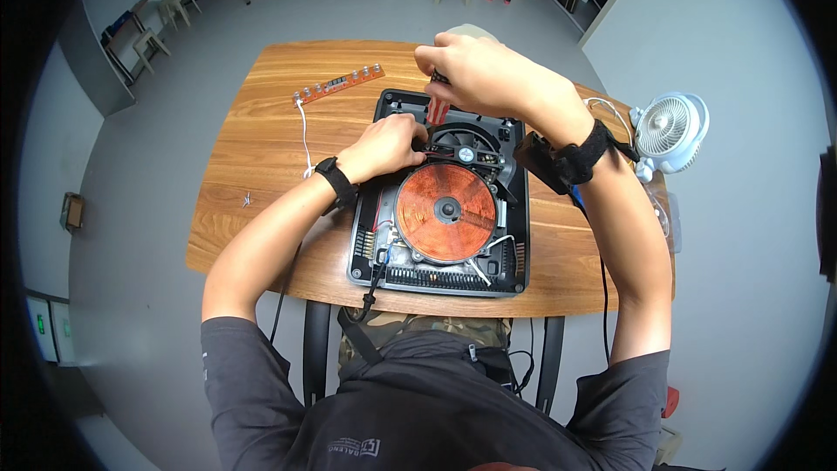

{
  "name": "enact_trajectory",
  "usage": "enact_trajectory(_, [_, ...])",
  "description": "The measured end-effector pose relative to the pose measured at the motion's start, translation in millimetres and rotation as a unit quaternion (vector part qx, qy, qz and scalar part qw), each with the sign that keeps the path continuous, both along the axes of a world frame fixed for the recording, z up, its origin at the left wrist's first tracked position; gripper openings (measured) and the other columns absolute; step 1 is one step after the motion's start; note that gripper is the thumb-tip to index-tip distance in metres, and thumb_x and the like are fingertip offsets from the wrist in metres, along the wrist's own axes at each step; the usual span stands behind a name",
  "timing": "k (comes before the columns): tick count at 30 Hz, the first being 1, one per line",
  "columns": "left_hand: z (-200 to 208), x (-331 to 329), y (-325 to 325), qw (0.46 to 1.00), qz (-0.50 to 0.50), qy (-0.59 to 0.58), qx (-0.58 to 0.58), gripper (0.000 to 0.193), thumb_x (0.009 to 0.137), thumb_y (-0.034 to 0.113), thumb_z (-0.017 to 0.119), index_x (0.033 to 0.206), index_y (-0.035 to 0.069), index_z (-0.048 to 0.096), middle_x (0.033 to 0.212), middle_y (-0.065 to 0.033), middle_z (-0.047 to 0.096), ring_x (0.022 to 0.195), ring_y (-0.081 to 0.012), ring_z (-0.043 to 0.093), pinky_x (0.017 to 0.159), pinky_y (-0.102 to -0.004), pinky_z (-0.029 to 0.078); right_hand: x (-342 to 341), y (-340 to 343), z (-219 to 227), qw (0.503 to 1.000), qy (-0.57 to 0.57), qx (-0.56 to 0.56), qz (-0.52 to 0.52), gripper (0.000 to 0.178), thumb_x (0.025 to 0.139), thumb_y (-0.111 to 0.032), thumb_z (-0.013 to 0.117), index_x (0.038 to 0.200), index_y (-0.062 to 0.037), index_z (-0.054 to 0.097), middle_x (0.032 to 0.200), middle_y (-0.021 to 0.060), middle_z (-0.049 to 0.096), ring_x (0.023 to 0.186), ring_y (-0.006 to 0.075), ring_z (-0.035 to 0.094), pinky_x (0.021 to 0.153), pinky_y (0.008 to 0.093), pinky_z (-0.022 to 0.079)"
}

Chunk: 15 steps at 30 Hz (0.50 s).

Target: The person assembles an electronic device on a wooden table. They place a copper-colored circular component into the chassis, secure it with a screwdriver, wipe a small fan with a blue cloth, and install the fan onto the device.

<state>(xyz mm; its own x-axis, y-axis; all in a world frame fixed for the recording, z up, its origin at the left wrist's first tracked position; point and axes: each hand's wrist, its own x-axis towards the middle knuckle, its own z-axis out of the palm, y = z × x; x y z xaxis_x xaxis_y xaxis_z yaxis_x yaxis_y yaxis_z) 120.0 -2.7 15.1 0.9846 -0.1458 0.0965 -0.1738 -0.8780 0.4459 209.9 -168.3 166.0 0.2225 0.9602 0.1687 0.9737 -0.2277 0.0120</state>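
Observation:
An opened induction cooker point(514, 283) lies on the wooden table in front of me, its black lower shell facing up. A round copper coil point(420, 225) fills its middle, and a black cooling fan point(475, 134) sits behind the coil. My right hand point(481, 74) is closed around a screwdriver point(438, 111) with a red-striped handle, held upright over the cooker, its shaft pointing down. Beside the shaft, my left hand point(388, 146) rests at the fan's left side with its fingers pinched together. What those fingers grip is hidden, and so is the screwdriver's tip.
An orange strip with silver knobs point(338, 85) and a white cable lies at the back left of the table point(253, 139). Small screws point(247, 201) lie at the left. A white desk fan point(670, 129) stands at the right edge. A black cord point(370, 296) hangs off the front edge.

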Motion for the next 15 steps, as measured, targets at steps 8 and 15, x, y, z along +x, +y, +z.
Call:
enact_trajectory(8, [-3,-1,1,1.000,0.001,-0.023,-0.016,0.034,0.079,0.023,0.079,0.106,0.002,0.075,0.103,-0.0186,0.070,0.099,-0.0370,0.068,0.088,-0.0455,0.054,-8,8,-3,0.991,-0.019,-0.024,-0.132,0.026,0.095,-0.021,0.060,0.107,0.0024,0.057,0.085,0.0231,0.069,0.083,0.0445,0.069,0.076,0.0512,0.056])
enact_trajectory(15, [1,0,0,1.000,0.003,0.009,-0.011,0.034,0.080,0.022,0.079,0.109,0.003,0.076,0.108,-0.0188,0.071,0.106,-0.0368,0.068,0.094,-0.0457,0.054,4,-2,-6,0.999,0.044,-0.003,-0.020,0.035,0.090,-0.022,0.065,0.112,0.0039,0.054,0.091,0.0258,0.071,0.089,0.0453,0.069,0.079,0.0507,0.056])
